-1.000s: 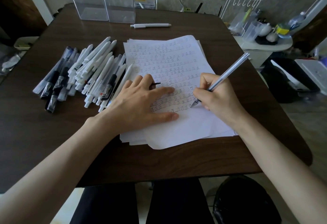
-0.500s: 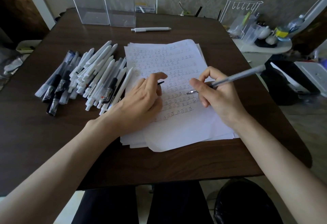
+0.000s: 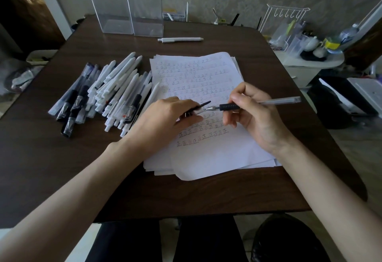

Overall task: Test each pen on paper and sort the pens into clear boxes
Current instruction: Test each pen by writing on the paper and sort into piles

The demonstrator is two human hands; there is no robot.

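Observation:
My right hand point(image 3: 251, 114) grips a clear pen point(image 3: 268, 102) with a black rubber grip, held level above the paper, tip pointing left. My left hand point(image 3: 165, 117) pinches the pen's cap point(image 3: 199, 107), a small piece with a black clip, right at the pen's tip. Below both hands lies a stack of white paper point(image 3: 206, 154) covered with rows of test marks. A heap of several white and black pens point(image 3: 109, 94) lies to the left of the paper. Two tall clear boxes point(image 3: 126, 7) stand at the table's far edge.
One white pen point(image 3: 179, 39) lies alone near the boxes. The dark wooden table point(image 3: 51, 158) ends close to my lap. To the right stands a small white side table point(image 3: 306, 65) with a wire rack, cups and bottles; bins sit on the floor at right.
My right hand lifted the pen off the paper and turned it level. My left hand rose from the sheet and brought the cap to the pen's tip.

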